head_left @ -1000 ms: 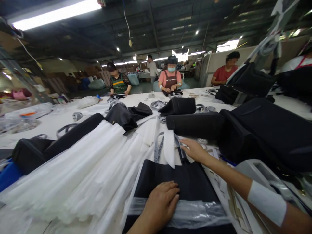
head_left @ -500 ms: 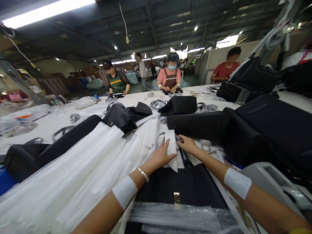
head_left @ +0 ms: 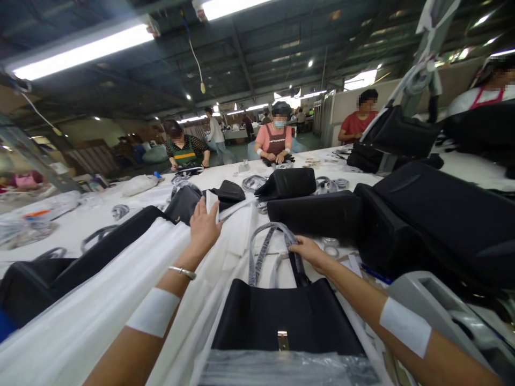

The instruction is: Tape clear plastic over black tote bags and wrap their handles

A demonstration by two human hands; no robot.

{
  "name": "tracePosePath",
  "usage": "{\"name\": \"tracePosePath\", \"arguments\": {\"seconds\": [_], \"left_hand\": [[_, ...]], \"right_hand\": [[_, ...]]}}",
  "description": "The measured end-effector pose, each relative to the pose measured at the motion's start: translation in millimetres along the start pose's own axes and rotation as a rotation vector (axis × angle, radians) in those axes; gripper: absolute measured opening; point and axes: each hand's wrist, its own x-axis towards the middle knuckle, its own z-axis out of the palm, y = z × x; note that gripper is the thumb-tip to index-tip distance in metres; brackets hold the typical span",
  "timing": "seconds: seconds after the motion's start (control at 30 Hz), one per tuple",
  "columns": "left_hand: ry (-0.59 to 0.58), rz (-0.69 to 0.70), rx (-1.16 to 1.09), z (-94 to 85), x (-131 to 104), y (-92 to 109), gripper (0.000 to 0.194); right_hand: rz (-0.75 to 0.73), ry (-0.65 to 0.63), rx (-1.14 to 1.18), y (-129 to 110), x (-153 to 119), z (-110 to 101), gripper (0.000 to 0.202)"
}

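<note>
A black handbag (head_left: 285,316) with a gold clasp lies in front of me, clear plastic film (head_left: 281,367) over its lower part. Its handle (head_left: 273,230) stands up in a loop, wrapped in greyish plastic. My right hand (head_left: 309,253) is closed on the right side of that handle, by its unwrapped black part. Out to the left, above the stack of white foam sheets (head_left: 153,268), my left hand (head_left: 205,228) grips a narrow white foam strip (head_left: 213,201). The strip is partly hidden by the fingers.
Several black bags lie across the table, including a long one (head_left: 314,212) behind the handle and a large one (head_left: 446,209) at right. A grey tape dispenser (head_left: 430,300) stands close to my right forearm. Co-workers (head_left: 276,136) sit along the far side.
My left hand has moved left and away from the handle, taking the white foam strip along. The handle loop is now uncovered. My right hand remains on the handle.
</note>
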Motion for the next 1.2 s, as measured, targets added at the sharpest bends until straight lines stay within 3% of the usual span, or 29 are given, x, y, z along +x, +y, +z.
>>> {"name": "tracePosePath", "arguments": {"seconds": [0.07, 0.2, 0.27, 0.33, 0.4, 0.63, 0.73, 0.83, 0.9, 1.0, 1.13, 1.2], "left_hand": [[-0.071, 0.193, -0.077, 11.4, -1, 13, 0.069], [-0.350, 0.545, -0.401, 40.3, 6, 59, 0.089], [-0.399, 0.574, -0.521, 47.1, 17, 77, 0.079], [-0.493, 0.566, -0.614, 47.4, 30, 89, 0.055], [-0.626, 0.571, -0.680, 42.5, 40, 95, 0.043], [-0.980, 0.415, -0.844, -2.6, 55, 104, 0.056], [-1.091, 0.472, -0.805, -24.7, 56, 111, 0.054], [-1.034, 0.599, -0.721, -36.7, 49, 120, 0.056], [-1.014, 0.606, -0.725, -41.4, 42, 125, 0.055], [-0.981, 0.565, -0.814, -51.3, 34, 130, 0.042], [-0.743, 0.455, -1.017, -70.5, 38, 131, 0.037], [-0.689, 0.351, -1.153, -79.6, 41, 131, 0.040]], "right_hand": [[-0.037, -0.011, 0.093, -9, -6, 0, 0.027], [-0.092, -0.172, 0.368, -33, -23, -3, 0.031], [-0.140, -0.232, 0.420, -43, -33, -7, 0.030], [-0.197, -0.218, 0.366, -52, -41, -14, 0.029], [-0.230, -0.180, 0.312, -57, -48, -21, 0.033], [-0.300, 0.003, 0.276, -61, -45, -37, 0.045], [-0.350, 0.112, 0.236, -66, -44, -39, 0.056], [-0.407, 0.145, 0.229, -77, -47, -41, 0.053], [-0.404, 0.081, 0.316, -85, -49, -44, 0.047], [-0.340, -0.033, 0.463, -89, -50, -52, 0.041], [-0.242, -0.158, 0.439, -85, -54, -63, 0.040], [-0.221, -0.224, 0.403, -85, -60, -66, 0.041]]}}
